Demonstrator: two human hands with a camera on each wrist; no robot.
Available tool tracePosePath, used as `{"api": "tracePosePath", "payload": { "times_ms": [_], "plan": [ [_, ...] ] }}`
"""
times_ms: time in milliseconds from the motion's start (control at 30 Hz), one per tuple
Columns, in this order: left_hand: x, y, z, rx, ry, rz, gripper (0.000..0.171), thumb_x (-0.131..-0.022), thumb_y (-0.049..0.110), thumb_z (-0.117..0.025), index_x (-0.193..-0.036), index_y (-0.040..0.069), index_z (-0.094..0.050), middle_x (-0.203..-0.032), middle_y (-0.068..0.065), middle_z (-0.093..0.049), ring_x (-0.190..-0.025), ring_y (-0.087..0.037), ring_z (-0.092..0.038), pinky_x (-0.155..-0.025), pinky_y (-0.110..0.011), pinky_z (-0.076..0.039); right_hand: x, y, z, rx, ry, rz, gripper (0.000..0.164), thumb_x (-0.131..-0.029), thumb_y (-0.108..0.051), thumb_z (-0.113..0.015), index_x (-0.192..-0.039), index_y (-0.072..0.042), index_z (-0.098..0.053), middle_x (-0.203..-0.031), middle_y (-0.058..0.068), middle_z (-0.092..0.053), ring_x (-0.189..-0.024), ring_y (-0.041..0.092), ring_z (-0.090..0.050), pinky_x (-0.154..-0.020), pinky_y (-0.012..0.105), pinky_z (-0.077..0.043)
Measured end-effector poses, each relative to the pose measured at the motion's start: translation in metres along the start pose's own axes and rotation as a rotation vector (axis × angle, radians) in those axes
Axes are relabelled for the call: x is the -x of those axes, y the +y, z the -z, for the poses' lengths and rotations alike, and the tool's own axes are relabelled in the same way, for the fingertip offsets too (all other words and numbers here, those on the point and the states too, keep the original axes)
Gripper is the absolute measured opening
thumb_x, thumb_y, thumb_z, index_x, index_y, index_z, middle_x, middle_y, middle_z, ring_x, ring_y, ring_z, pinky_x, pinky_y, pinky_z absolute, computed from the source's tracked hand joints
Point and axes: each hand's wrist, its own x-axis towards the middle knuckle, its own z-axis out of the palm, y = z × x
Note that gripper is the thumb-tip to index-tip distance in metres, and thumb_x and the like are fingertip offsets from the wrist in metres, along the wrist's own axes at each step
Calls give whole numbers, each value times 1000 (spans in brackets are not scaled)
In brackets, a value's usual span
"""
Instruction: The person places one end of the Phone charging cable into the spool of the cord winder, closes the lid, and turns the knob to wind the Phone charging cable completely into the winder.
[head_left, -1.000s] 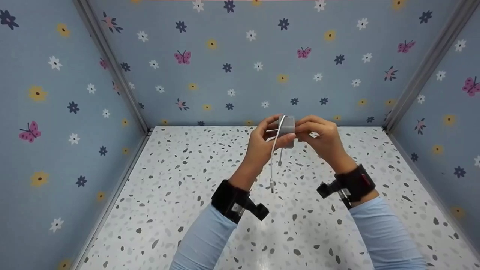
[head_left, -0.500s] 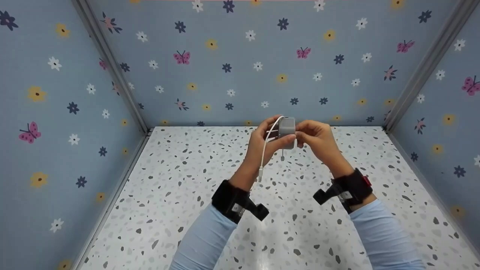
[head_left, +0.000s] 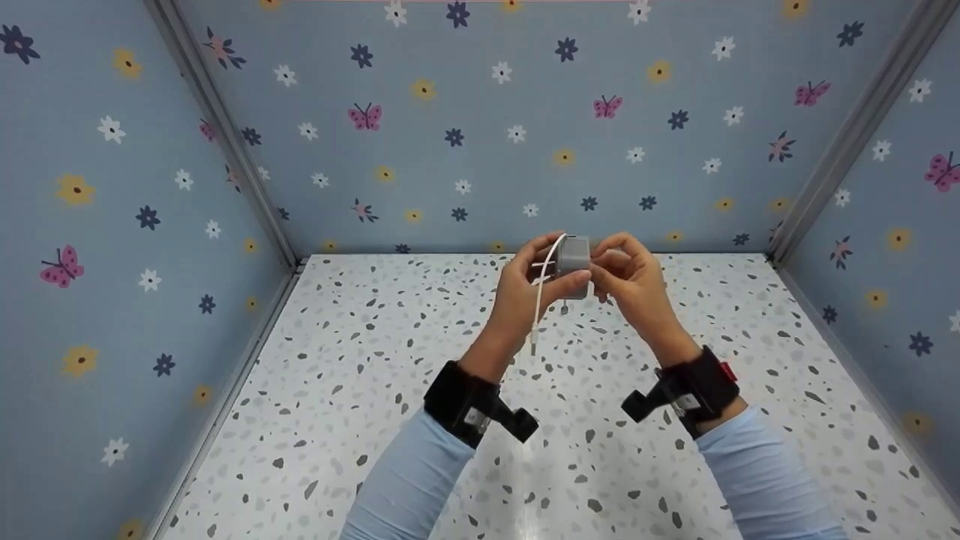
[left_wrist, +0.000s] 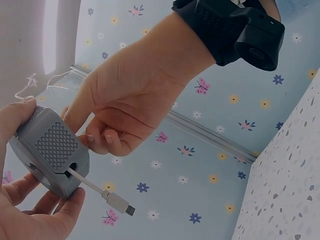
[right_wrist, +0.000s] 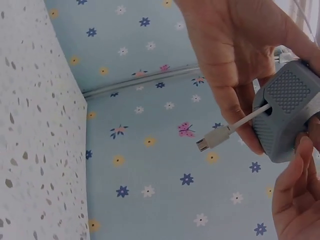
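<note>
My left hand (head_left: 516, 291) grips a grey cable winder (head_left: 574, 255), thumb across its front and fingers behind. A white charging cable (head_left: 538, 300) loops over the winder's top and hangs down past the left thumb. Out of a hole in the textured end face (left_wrist: 56, 147) comes the cable's other end, with a micro-USB plug (right_wrist: 214, 138). On the winder's right side, my right hand (head_left: 636, 281) has thumb and forefinger drawn together against it. The part between those fingertips is mostly hidden.
Below the hands spreads a white speckled tabletop (head_left: 405, 420). Blue flowered panels stand at the back (head_left: 487, 97), left (head_left: 82, 300) and right (head_left: 870, 285), with grey metal strips at the corners. Both wrists wear black straps with cameras.
Both cable ends hang shorter below the winder than a second ago. The right hand's fingers have shifted around the winder's side, its wrist moving slightly left. The left hand keeps its hold.
</note>
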Motion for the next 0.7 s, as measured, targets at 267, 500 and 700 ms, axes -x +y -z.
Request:
{"api": "tracePosePath", "payload": {
  "times_ms": [267, 500, 700],
  "plan": [
    [1, -4, 2, -5, -2, 17, 63, -84, 18, -75, -141, 14, -48, -126, -12, -54, -116, -21, -55, -89, -31, -54, 2, 14, -1, 413, 84, 425, 7, -86, 8, -65, -91, 2, -65, -82, 9, -64, -67, 9, -55, -59, 14, -46],
    [-1, -2, 1, 6, -6, -20, 61, -84, 16, -74, -139, 11, -50, -125, -14, -55, -115, -23, -56, -89, -32, -54, -4, 24, 4, 414, 124, 665, 23, -76, 18, -69, -90, 0, -71, -84, 11, -68, -85, 16, -55, -79, 19, -46],
    [0, 0, 0, 6, -30, -30, 61, -84, 17, -75, -139, 13, -50, -128, -14, -54, -115, -24, -56, -88, -32, -54, -8, 31, 1, 454, 267, 868, 6, -78, 4, -75, -81, -1, -74, -86, 12, -69, -84, 26, -56, -85, 24, -44]
  ]
}}
